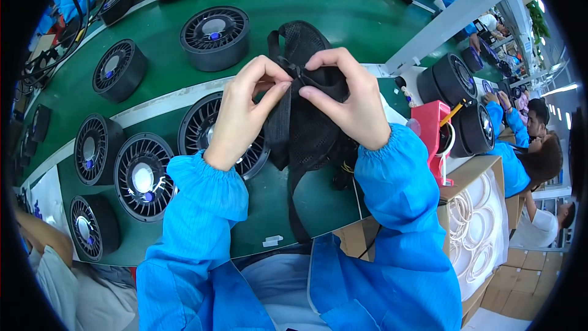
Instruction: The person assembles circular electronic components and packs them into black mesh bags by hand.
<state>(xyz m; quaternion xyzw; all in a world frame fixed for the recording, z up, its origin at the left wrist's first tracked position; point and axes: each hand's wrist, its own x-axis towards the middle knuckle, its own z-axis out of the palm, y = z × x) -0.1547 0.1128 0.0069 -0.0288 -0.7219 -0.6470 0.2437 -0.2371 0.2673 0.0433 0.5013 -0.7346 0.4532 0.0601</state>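
A piece of black mesh fabric with webbing straps (313, 129) is held up in front of me above the bench; its kind I cannot make out for certain. My left hand (242, 110) pinches it near the top, with thumb and fingertips together on a dark strap end. Opposite, my right hand (355, 101) pinches the same spot, its thumb and forefinger curled around the black material. The fingertips of both hands nearly meet, and the small part between them is too dark to tell. One long strap (296, 208) dangles toward the bench's near edge.
Round black drum-shaped units with slotted faces (146, 175) stand on the green bench (156, 95), several to my left and beyond. On the right are a red tape dispenser (432, 138), more black units (456, 79) and a cardboard box with pale rings (471, 220). Co-workers sit nearby.
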